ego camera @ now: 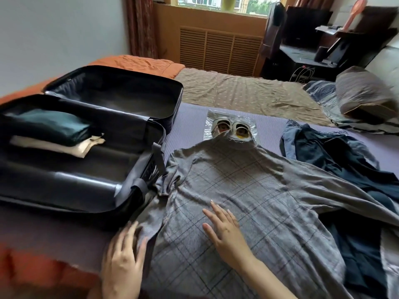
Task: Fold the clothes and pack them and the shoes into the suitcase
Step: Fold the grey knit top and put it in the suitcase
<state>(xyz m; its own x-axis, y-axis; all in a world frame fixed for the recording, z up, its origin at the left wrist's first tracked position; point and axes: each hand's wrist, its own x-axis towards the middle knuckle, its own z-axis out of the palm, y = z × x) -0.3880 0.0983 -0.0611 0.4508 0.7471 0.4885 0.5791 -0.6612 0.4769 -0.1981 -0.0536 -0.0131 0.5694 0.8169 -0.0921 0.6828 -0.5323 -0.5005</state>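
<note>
Under my flat, spread right hand (224, 228) the grey checked top (248, 201) stays pinned; my open left hand (124, 253) smooths its edge.

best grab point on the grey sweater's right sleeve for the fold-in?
Probably near the cuff end of the right sleeve, coming from the right with the right hand. It lies flat and spread outward over the dark clothes, so lifting its outer end swings it across the sweater body.

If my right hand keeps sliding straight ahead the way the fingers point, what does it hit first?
The right hand lies flat on the grey checked top, fingers pointing up and slightly left. Straight on there is only more of that fabric, then probably the shoes beyond the collar.
</note>
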